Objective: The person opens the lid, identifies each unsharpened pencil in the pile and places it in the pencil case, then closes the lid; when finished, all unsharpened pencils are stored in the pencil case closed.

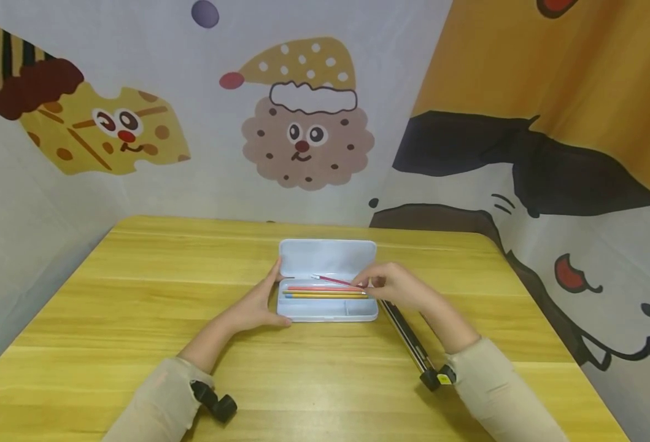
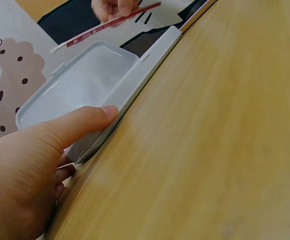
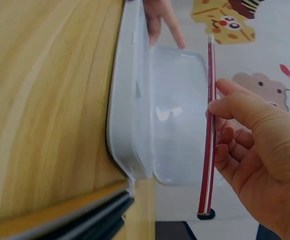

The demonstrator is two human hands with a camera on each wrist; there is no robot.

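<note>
- Head view: a white pencil case (image 1: 302, 311) lies on the wooden desk (image 1: 313, 380), near the far edge and roughly midway between the two far corners; its lid (image 1: 327, 258) is open, tipped back toward that edge.
- The right hand (image 1: 399, 285) is over the right part of the case, thumb and index finger pinching a dark red pencil (image 3: 208, 150); in the right wrist view its remaining fingers (image 3: 242, 137) are curled in beneath the grip.
- That pencil is raised above the case, its pale end pointing toward the desk's left edge.
- The left hand (image 1: 253, 307) grips the case end facing the desk's left edge, thumb and fingers spread to either side of it; in the left wrist view the thumb (image 2: 90, 120) presses the near wall.
- More pencils (image 1: 325, 296), pinkish and yellow, lie side by side lengthwise in the case's far compartment.
- Long dark objects (image 1: 404, 331) lie by the case on the side toward the desk's right edge; I cannot tell what they are.
- Behind the desk's far edge hangs a cloth (image 1: 192, 196) printed with cartoon figures.
</note>
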